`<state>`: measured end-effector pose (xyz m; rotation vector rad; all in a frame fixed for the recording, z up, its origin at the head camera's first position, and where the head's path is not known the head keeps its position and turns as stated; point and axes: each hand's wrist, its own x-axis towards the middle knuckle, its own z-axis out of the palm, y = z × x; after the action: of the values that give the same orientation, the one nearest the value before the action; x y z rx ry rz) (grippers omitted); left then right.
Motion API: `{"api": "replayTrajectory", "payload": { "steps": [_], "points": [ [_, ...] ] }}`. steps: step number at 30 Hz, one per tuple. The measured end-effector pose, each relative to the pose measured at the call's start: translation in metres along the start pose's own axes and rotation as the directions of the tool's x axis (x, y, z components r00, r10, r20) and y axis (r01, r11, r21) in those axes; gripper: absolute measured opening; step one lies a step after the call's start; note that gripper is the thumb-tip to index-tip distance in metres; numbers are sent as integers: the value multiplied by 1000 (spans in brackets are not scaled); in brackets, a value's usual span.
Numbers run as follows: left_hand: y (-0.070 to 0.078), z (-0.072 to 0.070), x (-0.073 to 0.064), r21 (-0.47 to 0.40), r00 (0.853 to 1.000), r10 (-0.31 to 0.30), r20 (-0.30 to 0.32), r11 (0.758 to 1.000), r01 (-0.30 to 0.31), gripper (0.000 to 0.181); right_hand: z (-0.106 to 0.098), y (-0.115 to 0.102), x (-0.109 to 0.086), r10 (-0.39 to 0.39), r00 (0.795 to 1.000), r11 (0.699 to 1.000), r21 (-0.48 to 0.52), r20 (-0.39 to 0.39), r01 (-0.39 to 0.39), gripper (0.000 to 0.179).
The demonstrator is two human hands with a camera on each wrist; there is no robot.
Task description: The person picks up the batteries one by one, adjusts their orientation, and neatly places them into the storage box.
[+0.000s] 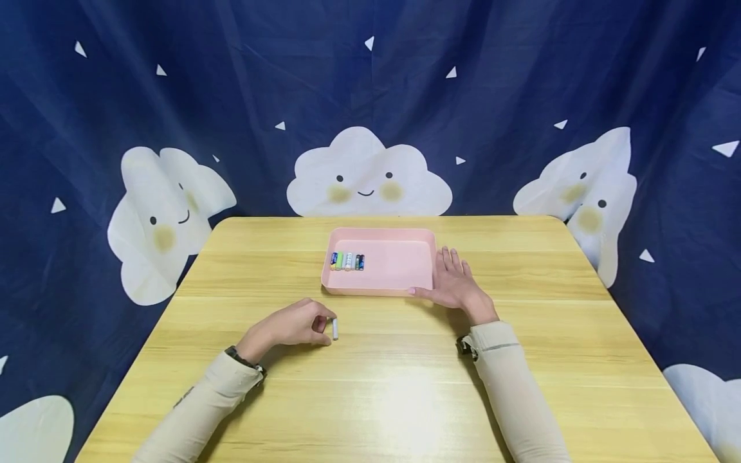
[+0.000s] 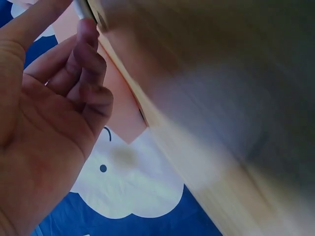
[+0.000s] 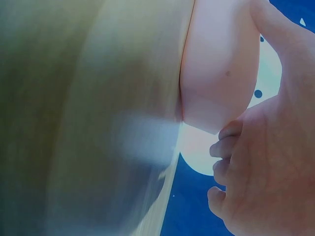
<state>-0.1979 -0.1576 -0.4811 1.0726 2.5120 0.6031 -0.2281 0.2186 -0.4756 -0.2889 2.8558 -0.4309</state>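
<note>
My left hand [image 1: 298, 323] is low over the table in front of the tray, thumb and index finger at the two ends of a small pale battery [image 1: 335, 328], pinching it. In the left wrist view, only part of that battery [image 2: 85, 11] shows at the top edge, by the fingertips. A shallow pink tray [image 1: 399, 263] lies beyond, with several batteries [image 1: 347, 261] of various colours side by side at its left. My right hand [image 1: 456, 283] rests against the tray's right front corner, fingers straight along the side and thumb on the front rim.
The wooden table [image 1: 382, 373] reaches back to a dark blue curtain [image 1: 249, 83] printed with white clouds and small triangles. The tray stands near the table's far edge.
</note>
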Motion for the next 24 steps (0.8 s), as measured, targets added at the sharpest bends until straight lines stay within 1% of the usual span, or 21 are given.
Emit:
{"api": "replayTrajectory", "payload": {
  "steps": [4,8,10,14,19,22,24],
  "points": [
    [5,4,1,64,998,-19,-60,998,23,31,0,1,0,0,1000,1000,-13,1,0,130],
    [9,7,1,135,993,-33,-111,990,48,35,0,1,0,0,1000,1000,-14,-1,0,130],
    [10,7,2,161,991,-32,-128,986,53,35,1,1,0,1,1000,1000,-13,-3,-1,130],
    [9,8,3,205,989,-33,-147,977,63,30,1,2,0,4,1000,1000,-10,-6,-4,130],
    [7,7,5,274,986,-18,-166,960,64,29,-1,0,-1,3,1000,1000,-10,-4,-3,129],
    [7,6,5,273,985,-17,-171,960,64,31,-1,-1,0,2,1000,1000,-19,-4,-3,129],
    [8,4,6,250,984,-19,-176,966,64,35,-1,-1,1,-1,1000,1000,-20,-5,1,130]
  ]
}}
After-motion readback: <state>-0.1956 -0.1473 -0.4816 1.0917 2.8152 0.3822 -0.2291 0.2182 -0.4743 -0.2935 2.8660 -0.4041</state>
